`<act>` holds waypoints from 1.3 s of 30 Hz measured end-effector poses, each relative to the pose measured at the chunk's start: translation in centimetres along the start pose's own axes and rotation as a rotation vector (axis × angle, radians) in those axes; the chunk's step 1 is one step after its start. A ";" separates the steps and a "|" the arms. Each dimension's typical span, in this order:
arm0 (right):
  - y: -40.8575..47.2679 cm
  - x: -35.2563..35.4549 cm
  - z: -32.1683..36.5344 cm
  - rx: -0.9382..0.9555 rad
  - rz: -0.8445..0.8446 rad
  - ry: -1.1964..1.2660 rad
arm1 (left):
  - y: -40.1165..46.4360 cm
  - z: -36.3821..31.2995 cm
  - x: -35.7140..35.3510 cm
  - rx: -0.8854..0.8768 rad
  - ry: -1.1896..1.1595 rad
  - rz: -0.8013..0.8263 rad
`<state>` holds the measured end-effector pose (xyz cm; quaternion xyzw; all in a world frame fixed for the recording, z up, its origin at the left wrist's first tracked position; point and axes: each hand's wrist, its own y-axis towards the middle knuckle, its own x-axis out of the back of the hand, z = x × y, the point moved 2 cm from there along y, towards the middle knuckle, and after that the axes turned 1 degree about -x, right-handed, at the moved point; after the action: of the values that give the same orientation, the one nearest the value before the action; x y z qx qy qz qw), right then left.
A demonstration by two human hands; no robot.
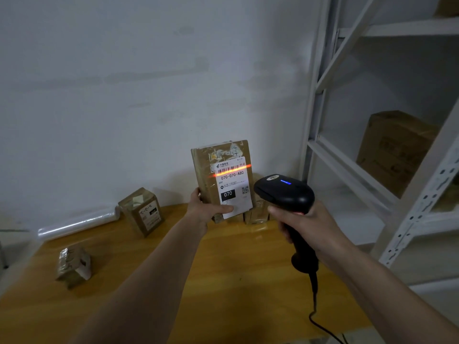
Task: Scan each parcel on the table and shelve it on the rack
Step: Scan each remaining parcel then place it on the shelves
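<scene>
1 parcel (222, 178) stands upright, gripped by the left hand (204, 210); the right hand (306, 223) holds the scanner (285, 194), beam across its barcode. 2 parcels (142, 211) on the worktop (223, 281) await scanning; shelving on the rack (407, 170) remains.

The small print on the label (233, 187) of the held parcel (221, 170) was too small to read. The left hand (203, 207) covered the parcel's lower left corner. Parcels (255, 214) at the table's (223, 281) far edge were mostly hidden behind it. The scanner's (288, 194) cable (320, 326) ran off the bottom edge. A box (395, 152) on the rack (347, 170) was blurred, its printing unreadable.
</scene>
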<state>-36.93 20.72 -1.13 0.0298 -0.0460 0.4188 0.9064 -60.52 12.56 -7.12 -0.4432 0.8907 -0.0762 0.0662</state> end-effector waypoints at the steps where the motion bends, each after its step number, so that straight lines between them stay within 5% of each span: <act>1: -0.2 0.1 -0.2 -0.014 -0.015 0.011 | -0.1 0.3 -0.3 0.007 0.005 0.017; 7: -2.9 2.1 -1.9 -0.074 -0.130 0.054 | -1.4 3.1 -4.2 0.076 0.046 0.180; 14: -8.1 8.4 -2.5 -0.095 -0.301 0.196 | -6.4 5.0 -10.6 0.284 0.371 0.729; 22: -17.0 19.4 -2.0 -0.023 -0.488 0.279 | -14.4 4.7 -24.0 0.288 0.536 1.096; 29: -25.2 30.4 -2.2 0.014 -0.707 0.302 | -20.9 4.9 -36.5 0.213 0.346 0.895; 39: -33.6 42.5 -3.5 0.030 -0.856 0.216 | -29.5 5.2 -50.4 0.197 0.209 0.829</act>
<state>16.33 31.41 -0.49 0.0155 0.0715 0.0067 0.9973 -6.39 34.87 -3.92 -0.0299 0.9837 -0.1723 0.0429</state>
